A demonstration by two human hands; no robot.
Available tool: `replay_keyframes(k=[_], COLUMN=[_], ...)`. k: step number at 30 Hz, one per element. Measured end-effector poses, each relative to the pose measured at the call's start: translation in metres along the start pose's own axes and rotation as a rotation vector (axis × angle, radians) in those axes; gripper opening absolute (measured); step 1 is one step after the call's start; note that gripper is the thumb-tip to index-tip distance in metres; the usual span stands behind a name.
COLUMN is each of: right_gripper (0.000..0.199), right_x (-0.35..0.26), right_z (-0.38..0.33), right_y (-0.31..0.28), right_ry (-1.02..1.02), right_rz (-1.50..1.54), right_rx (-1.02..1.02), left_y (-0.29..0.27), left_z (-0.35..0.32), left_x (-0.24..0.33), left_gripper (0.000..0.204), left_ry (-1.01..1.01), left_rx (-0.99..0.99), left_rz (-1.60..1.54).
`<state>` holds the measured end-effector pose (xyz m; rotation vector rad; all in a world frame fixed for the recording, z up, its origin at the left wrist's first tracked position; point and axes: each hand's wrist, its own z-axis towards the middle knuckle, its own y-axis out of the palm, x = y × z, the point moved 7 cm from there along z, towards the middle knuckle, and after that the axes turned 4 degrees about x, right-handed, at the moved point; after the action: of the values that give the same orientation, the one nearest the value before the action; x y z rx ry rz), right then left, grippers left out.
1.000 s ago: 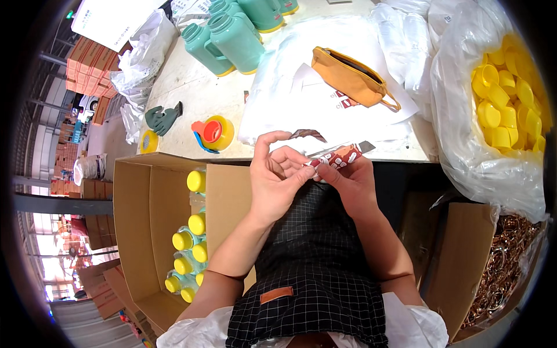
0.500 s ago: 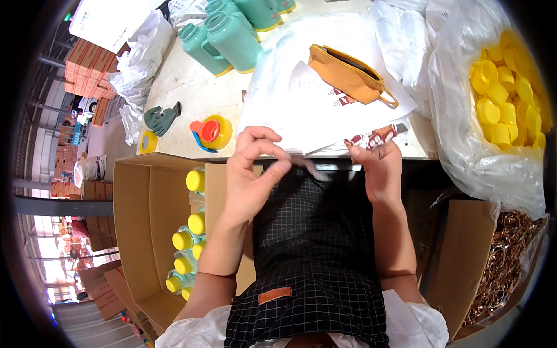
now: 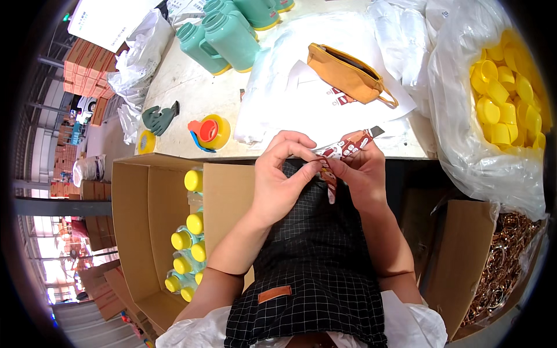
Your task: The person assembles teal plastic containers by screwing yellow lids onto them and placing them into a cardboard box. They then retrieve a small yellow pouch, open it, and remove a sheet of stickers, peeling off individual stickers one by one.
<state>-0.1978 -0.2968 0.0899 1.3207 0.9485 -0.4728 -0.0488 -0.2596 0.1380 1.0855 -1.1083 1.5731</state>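
At the far left an open cardboard box (image 3: 136, 232) stands on the floor below the table (image 3: 191, 98); seven yellow-capped bottles (image 3: 194, 223) show inside it. On the table above lie one roll of yellow tape (image 3: 146, 141), one green glove (image 3: 158, 119) and one yellow tape dispenser with a red hub (image 3: 210, 131). Behind them stand at least three teal flasks (image 3: 229, 37).

At the table's near edge the left hand (image 3: 278, 177) curls in, thumb and fingertips pinching the lower end of a small red-and-white sachet (image 3: 339, 156). The right hand (image 3: 362, 174) grips the sachet's upper part, so the single packet is held between both hands, just in front of the table edge and above the checked apron (image 3: 313, 255).

Beyond the hands lie white sheets (image 3: 313, 107), with one mustard pouch (image 3: 345, 72) on them. To the right sits one clear plastic bag (image 3: 464, 151) full of yellow caps (image 3: 507, 93), too many to count. At lower right another box holds a heap of gold-coloured metal rings (image 3: 502, 261).
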Motion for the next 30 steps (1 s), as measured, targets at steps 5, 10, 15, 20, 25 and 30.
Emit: replay_keyframes(k=[5, 10, 15, 20, 25, 30], right_gripper=[0.020, 0.019, 0.020, 0.020, 0.021, 0.023], right_x=[-0.001, 0.000, -0.002, -0.006, -0.008, -0.011], right_z=[-0.001, -0.002, -0.003, -0.008, -0.010, -0.011], right_y=[0.003, 0.002, 0.001, 0.004, 0.004, 0.008], right_ry=[-0.093, -0.066, -0.150, -0.137, -0.214, -0.140], right_rz=[0.005, 0.004, 0.003, -0.070, -0.093, -0.020], right_rx=[0.025, 0.010, -0.008, 0.003, 0.007, -0.051], left_y=[0.000, 0.001, 0.004, 0.005, 0.006, 0.005], left_z=[-0.002, -0.004, -0.006, -0.012, -0.016, -0.016], left_x=[0.002, 0.004, -0.004, -0.004, -0.004, -0.006], left_gripper=[0.013, 0.012, 0.012, 0.014, 0.015, 0.015], left_ry=[0.040, 0.062, -0.045, -0.024, 0.007, 0.100], left_rx=[0.029, 0.032, 0.058, 0.138, 0.206, 0.250], left_rz=[-0.002, -0.053, -0.162, -0.146, -0.157, -0.123])
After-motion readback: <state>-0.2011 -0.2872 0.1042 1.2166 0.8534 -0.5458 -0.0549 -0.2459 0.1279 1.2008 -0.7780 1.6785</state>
